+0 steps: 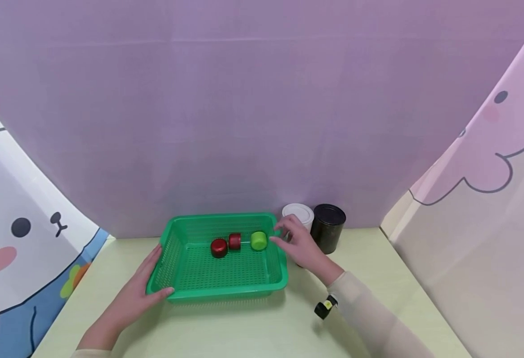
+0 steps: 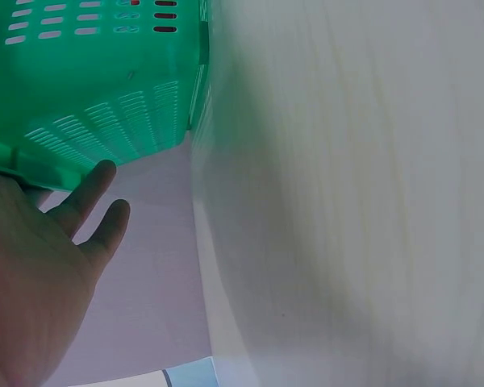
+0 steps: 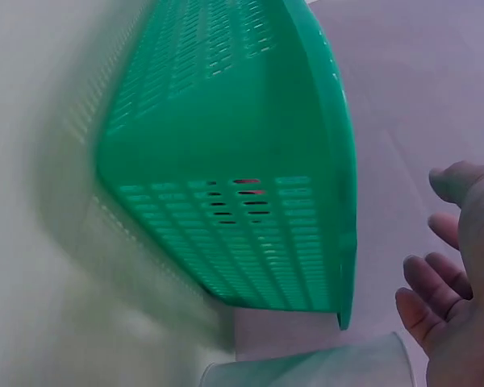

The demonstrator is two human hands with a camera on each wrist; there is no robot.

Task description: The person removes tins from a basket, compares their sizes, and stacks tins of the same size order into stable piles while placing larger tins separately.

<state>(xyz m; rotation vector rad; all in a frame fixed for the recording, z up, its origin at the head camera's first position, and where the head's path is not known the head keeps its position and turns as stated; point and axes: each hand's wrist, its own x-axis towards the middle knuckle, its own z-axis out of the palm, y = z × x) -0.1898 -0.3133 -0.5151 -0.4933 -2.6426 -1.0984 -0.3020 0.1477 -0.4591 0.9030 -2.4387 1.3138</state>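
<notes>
A green plastic basket [image 1: 219, 294] with slotted walls is near the back of the table. Inside are a round dark-red piece [image 1: 219, 247], a second short red cylinder [image 1: 235, 241] and a lime-green one [image 1: 259, 240]; their exact kind cannot be told. My left hand [image 1: 136, 293] holds the basket's left front corner, thumb at the front rim and fingers along the left side. Two fingers [image 2: 105, 234] spread away from the wall in the left wrist view. My right hand [image 1: 299, 243] hovers by the right rim with loosely bent fingers, holding nothing; a gap separates it from the basket in the right wrist view.
A white lidded can [image 1: 298, 213] and a black can [image 1: 328, 231] stand right of the basket, the white one partly behind my right hand. A purple cloth [image 1: 262, 124] rises behind the pale table [image 1: 226, 333]. Printed cloths [image 1: 33, 233] flank both sides.
</notes>
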